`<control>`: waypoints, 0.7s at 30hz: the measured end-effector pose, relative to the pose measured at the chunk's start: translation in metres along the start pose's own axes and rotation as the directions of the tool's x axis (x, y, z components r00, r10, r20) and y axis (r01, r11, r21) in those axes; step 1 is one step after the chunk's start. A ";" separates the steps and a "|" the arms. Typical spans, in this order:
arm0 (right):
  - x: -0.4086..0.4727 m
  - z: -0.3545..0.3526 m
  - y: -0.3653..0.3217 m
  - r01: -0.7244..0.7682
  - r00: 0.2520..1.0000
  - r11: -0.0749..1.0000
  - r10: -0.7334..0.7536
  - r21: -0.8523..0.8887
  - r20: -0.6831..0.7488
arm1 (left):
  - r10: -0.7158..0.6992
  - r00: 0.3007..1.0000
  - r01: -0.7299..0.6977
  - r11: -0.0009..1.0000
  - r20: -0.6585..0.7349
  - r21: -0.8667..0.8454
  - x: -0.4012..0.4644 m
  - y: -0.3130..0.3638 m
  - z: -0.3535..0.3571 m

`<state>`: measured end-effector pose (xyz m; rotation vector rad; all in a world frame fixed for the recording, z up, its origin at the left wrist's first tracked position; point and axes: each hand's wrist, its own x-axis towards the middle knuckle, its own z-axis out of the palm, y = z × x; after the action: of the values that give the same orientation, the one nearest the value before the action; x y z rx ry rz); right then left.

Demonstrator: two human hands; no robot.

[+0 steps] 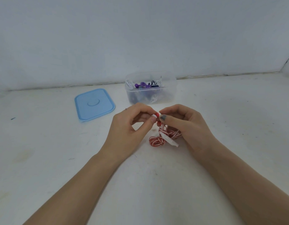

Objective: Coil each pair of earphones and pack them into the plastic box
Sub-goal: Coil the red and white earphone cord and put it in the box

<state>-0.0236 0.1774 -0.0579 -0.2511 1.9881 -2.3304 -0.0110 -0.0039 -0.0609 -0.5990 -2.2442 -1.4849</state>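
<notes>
**Both hands on red-and-white earphones, box open behind**

On the left of the white table lies a blue lid, flat, with a raised ring at its centre. No writing can be read on it.

Right of the lid, well apart from it, stands the clear box, uncovered, close to the wall. Inside lie several coiled earphones: white cable at the left end, purple buds in the middle, black cable to the right. More cable shows dimly through the front wall, though the plastic blurs it too much to sort by colour. No label shows on the box.

In front of the box, the two hands meet over the table. The left hand has its fingers curled, thumb and forefinger pinching a red-and-white earbud. The right hand is curled as well, its thumb, which has a dark nail, pressed against the same bud from the other side. The striped cable hangs from the bud and gathers in loose loops just below and between the hands, some loops passing under the right hand's palm, the lowest resting on the table. A white inline piece lies across the loops.
</notes>
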 end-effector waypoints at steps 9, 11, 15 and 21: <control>0.000 0.000 0.000 0.043 0.999 0.999 -0.043 -0.026 0.018 | -0.008 1.000 0.009 0.999 0.018 -0.036 0.000 0.001 -0.001; 0.000 0.000 0.000 0.053 0.998 0.998 -0.052 -0.037 0.021 | -0.004 1.000 0.005 0.999 0.021 -0.031 0.000 0.000 -0.001; -0.002 0.002 0.001 0.054 0.998 0.998 -0.053 -0.041 0.019 | -0.033 0.999 0.033 0.999 0.008 -0.017 0.000 0.000 -0.001; -0.003 0.002 -0.002 0.044 0.998 0.998 -0.042 -0.041 0.055 | -0.169 0.983 0.180 0.961 0.069 -0.210 0.003 -0.001 -0.005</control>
<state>-0.0199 0.1764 -0.0558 -0.3593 2.0281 -2.2830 -0.0138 -0.0083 -0.0584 -0.5162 -2.2390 -1.8375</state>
